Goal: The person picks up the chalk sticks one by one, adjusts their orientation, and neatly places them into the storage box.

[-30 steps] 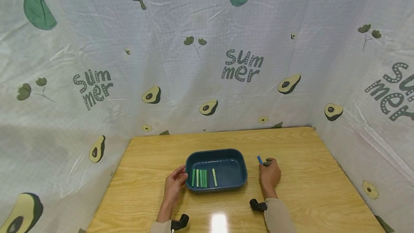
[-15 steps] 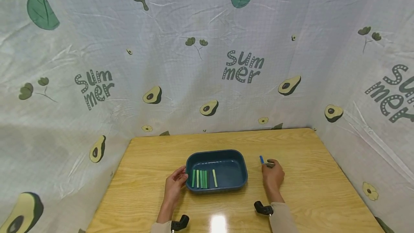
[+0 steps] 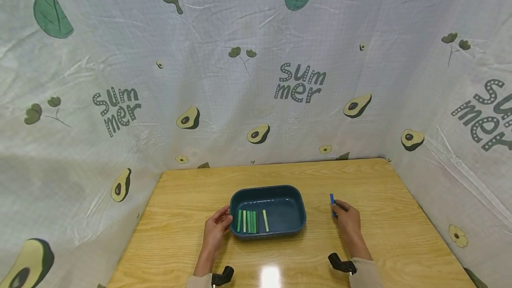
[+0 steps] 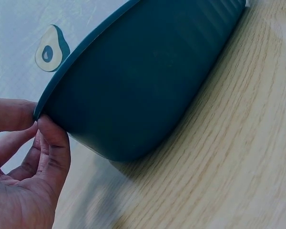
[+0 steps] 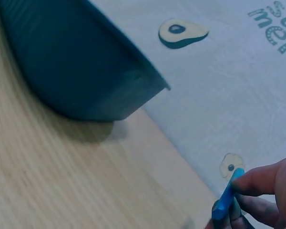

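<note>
A dark teal tray sits on the wooden table, with several green and pale green chalk sticks lined up in its left half. Its left rim is pinched between the thumb and fingers of my left hand; the left wrist view shows this hold on the tray wall closely. To the right of the tray, apart from it, my right hand pinches a blue chalk stick between thumb and fingers. The far end of the stick points away from me. Some right fingertips look dark, as if smudged.
The wooden table reaches back to a white curtain printed with avocados and leaves. The curtain also hangs at both sides. A black wrist camera is strapped to the right wrist, another camera to the left.
My right hand has moved to the right, away from the tray, carrying the blue chalk stick, which has turned more upright in the head view. The left hand and tray stay put.
</note>
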### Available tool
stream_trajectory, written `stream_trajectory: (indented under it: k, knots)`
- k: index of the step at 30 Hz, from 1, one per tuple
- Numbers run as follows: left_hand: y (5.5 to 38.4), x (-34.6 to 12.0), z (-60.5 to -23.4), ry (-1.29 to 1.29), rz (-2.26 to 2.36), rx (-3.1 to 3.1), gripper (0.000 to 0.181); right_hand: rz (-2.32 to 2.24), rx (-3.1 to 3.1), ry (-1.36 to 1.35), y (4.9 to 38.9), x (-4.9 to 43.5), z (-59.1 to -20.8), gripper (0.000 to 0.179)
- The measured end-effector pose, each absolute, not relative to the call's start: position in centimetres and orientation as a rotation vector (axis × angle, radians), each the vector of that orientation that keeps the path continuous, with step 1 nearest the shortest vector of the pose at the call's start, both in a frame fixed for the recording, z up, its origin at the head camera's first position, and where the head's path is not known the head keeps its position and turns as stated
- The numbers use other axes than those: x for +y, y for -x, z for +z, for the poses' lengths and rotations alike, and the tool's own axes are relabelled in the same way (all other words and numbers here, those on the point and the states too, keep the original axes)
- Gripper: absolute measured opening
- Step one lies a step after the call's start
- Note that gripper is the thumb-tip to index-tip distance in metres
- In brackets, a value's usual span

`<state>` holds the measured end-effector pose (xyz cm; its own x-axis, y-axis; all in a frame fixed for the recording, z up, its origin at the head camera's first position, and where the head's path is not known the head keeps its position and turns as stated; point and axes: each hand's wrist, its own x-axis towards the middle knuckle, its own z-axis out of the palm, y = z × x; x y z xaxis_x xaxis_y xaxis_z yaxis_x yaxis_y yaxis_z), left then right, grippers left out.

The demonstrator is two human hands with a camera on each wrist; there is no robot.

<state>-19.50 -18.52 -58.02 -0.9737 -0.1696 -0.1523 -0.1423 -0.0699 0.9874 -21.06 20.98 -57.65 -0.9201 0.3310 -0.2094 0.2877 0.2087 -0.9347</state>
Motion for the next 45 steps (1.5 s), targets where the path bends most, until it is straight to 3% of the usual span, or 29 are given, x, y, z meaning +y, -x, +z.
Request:
stream_trajectory:
  k: [12, 27, 45]
  knots:
    - [19.5, -18.5, -58.1, -0.351, -2.251, -2.129, 0.039, 2.255, -2.242, 0.464, 20.5, 21.6, -55.5, 0.049]
    - [19.4, -18.4, -57.9, -0.344, -2.264, -2.113, 0.040, 2.428, -2.137, 0.253, 21.0, 20.7, -53.7, 0.059]
    - [19.6, -18.6, -58.1, -0.339, -2.263, -2.110, 0.040, 2.434, -2.239, 0.106, 21.6, 15.9, -52.8, 0.052]
